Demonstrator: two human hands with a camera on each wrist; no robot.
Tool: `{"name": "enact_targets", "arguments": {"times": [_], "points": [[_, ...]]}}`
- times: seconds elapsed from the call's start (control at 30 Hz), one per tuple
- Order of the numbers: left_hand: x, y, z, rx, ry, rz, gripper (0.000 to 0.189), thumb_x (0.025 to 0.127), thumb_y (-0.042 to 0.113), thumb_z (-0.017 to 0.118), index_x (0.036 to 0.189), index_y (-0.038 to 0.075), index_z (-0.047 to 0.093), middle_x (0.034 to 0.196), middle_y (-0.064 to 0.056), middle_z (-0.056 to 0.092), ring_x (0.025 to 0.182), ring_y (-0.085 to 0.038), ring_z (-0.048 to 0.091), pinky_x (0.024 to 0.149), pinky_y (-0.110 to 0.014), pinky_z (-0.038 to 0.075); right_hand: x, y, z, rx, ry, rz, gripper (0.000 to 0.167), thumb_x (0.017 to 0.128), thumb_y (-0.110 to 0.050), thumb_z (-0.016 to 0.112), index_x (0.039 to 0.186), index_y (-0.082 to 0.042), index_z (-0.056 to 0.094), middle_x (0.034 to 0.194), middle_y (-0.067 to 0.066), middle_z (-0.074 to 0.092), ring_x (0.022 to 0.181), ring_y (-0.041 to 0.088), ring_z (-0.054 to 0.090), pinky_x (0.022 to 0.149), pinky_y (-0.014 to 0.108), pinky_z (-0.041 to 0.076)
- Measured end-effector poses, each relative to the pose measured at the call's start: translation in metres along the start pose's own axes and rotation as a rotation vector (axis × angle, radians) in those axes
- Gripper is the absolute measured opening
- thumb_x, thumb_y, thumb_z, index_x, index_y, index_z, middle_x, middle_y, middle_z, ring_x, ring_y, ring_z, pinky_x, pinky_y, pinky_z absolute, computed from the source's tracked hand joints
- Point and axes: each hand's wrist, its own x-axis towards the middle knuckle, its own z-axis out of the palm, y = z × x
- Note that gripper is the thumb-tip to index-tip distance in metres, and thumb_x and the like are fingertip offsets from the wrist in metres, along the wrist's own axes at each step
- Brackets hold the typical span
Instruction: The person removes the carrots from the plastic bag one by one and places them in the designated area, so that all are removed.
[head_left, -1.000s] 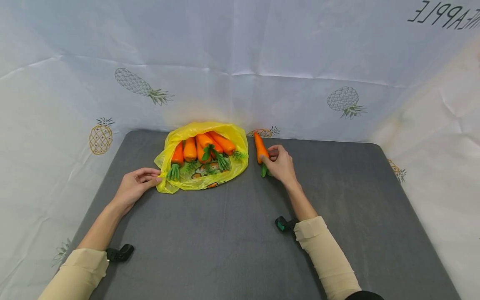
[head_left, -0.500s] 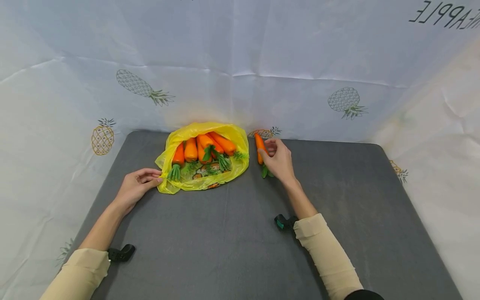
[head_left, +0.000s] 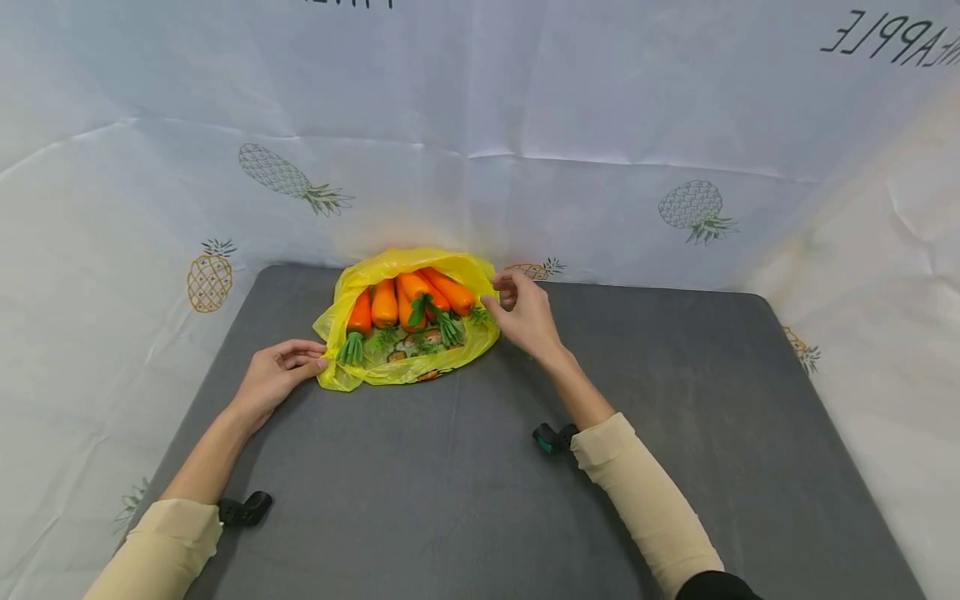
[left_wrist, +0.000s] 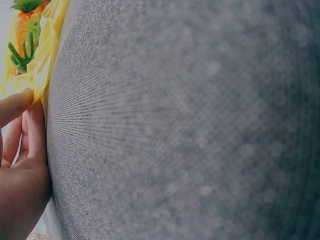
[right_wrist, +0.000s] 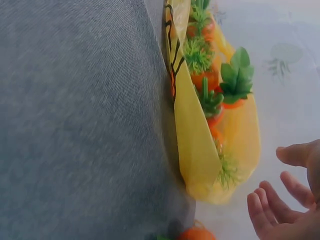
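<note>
A yellow plastic bag (head_left: 483,340) lies with its mouth toward me, several orange carrots (head_left: 385,303) with green tops inside. My left hand (head_left: 272,380) pinches the bag's left edge between thumb and fingers, as the left wrist view also shows. At the bag's right edge, my right hand (head_left: 528,322) hovers with fingers and thumb parted and nothing between them. In the right wrist view a gap separates that hand from the bag. One loose carrot (right_wrist: 197,234) shows partly at the bottom there; my right hand and wrist hide most of it in the head view.
The dark grey table (head_left: 450,492) ends just behind the bag, against a pale curtain (head_left: 585,100) printed with pineapples. Black wrist cameras (head_left: 246,508) stick out from both forearms.
My right hand has let go of the loose carrot and moved left to the bag's right edge. My left hand keeps its pinch on the bag.
</note>
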Motion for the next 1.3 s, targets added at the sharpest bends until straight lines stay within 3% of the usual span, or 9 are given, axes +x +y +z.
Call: {"name": "enact_targets", "arguments": {"times": [0.43,0.97,1.3], "points": [[0.0,0.0,0.0,-0.007,-0.011,-0.002,0.046,0.105,0.027,0.076,0.139,-0.002,0.065,0.101,0.02,0.077,0.093,0.004,0.07,0.083,-0.015,0.054,0.017,-0.004,0.026,-0.033,-0.088,-0.033,0.033,0.103,-0.017,0.075,0.131,0.0,0.066,0.127,0.021,0.072,0.115,0.037,0.072,0.102,0.049,0.061],[0.002,0.0,0.001,0.008,0.007,-0.008,0.044,0.104,0.027,0.077,0.136,-0.001,0.067,0.098,0.021,0.077,0.092,0.004,0.071,0.082,-0.015,0.054,0.032,0.001,0.045,-0.115,-0.187,0.005,0.039,0.105,-0.017,0.072,0.14,-0.002,0.061,0.137,0.022,0.067,0.125,0.037,0.068,0.105,0.05,0.059],[0.002,0.001,-0.001,0.015,-0.001,-0.01,0.047,0.104,0.028,0.076,0.139,-0.002,0.065,0.098,0.023,0.076,0.092,0.006,0.07,0.083,-0.014,0.054,0.033,0.006,0.048,-0.16,-0.196,0.029,0.042,0.104,-0.017,0.073,0.142,-0.004,0.06,0.141,0.02,0.069,0.112,0.035,0.071,0.095,0.048,0.06]]}}
